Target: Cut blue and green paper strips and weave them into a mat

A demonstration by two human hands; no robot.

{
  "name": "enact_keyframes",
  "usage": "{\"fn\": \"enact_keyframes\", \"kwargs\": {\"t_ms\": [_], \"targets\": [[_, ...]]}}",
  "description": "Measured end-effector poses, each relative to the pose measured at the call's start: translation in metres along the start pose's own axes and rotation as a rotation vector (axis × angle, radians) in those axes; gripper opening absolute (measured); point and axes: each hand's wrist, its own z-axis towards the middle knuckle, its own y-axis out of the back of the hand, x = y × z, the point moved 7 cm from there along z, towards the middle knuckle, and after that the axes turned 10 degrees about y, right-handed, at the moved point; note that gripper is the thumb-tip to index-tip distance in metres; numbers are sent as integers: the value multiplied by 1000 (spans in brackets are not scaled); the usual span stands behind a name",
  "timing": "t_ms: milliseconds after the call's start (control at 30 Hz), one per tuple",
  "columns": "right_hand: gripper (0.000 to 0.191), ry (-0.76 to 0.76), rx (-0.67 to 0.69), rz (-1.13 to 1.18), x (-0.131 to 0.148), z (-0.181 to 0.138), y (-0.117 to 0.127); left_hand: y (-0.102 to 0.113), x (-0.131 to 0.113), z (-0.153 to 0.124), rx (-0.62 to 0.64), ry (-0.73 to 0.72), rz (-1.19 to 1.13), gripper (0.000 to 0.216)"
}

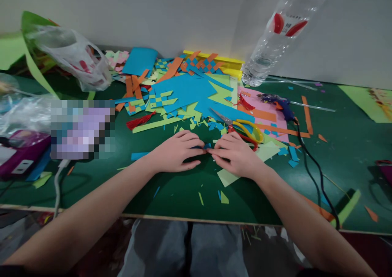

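My left hand [180,151] and my right hand [235,154] meet low over the green table, their fingertips nearly touching. Between them is a small piece of blue paper [208,145], mostly hidden by the fingers that grip its ends. Just beyond my right hand lie scissors with yellow and red handles [249,131], blades partly spread and pointing away to the left. A pale green paper sheet [228,178] is partly under my right hand. Blue and green paper scraps [196,122] are scattered in front of both hands.
Blue paper sheets [183,89] and woven paper pieces [161,99] pile up by the wall. A clear bottle [266,44] stands at the back right, near a blue glue gun [284,107] with a black cord. Left are a blurred-out phone [82,132] and a plastic bag [76,58].
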Motion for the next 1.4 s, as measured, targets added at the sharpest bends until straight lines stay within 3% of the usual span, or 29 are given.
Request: {"fn": "enact_keyframes", "kwargs": {"t_ms": [167, 467, 667, 1000, 1400], "targets": [[30, -28, 17, -4, -3, 0, -2, 2, 0, 1, -37, -3, 10, 27], [30, -7, 8, -103, 3, 6, 0, 16, -7, -14, 1, 33, 308, 26], [29, -35, 17, -49, 0, 5, 0, 31, -1, -46, -47, 66, 370, 23], [28, -45, 13, -5, -4, 4, 0, 43, 38, -114, -23, 307, 233, 26], [27, -39, -11, 51, -6, 2, 0, 53, 48, -157, -74, 365, 255, 28]]}}
